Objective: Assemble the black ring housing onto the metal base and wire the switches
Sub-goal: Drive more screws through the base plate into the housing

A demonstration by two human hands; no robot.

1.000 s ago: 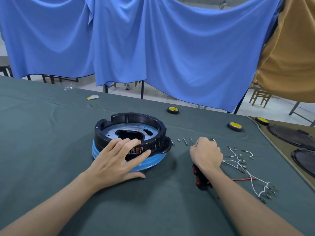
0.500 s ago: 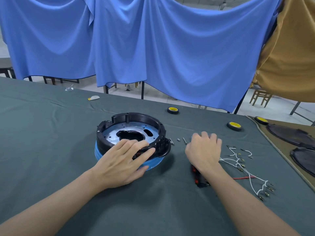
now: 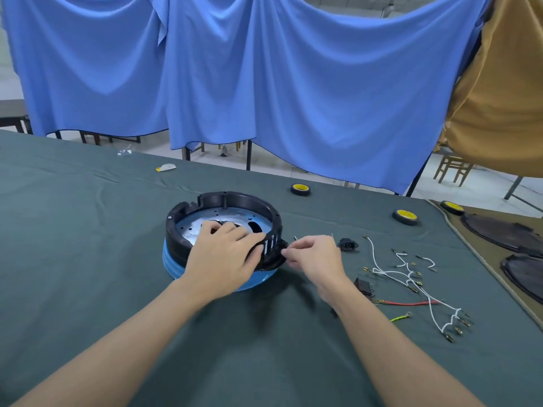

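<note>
As right hand (image 3: 314,257) reached housing (image 3: 235,198) (pinching edge), switch (image 3: 363,284) uncovered

The ring (image 3: 235,198) is black, with pale stripes on its near side, around a silvery plate (image 3: 223,218) tinged blue. A bright blue band (image 3: 173,259) shows beneath it. The desk (image 3: 73,245) cloth is plain dark green. The curtains (image 3: 293,83) are plain blue and the drape (image 3: 505,98) beside them mustard. The tape rolls (image 3: 300,188) are black with yellow centres. The wires (image 3: 390,273) are mostly white, with one red (image 3: 408,303) and one yellow-green (image 3: 399,318). The socket (image 3: 348,244) and switch (image 3: 363,284) are black. A pale screw (image 3: 295,238) tip shows above the right hand (image 3: 314,257).
</note>
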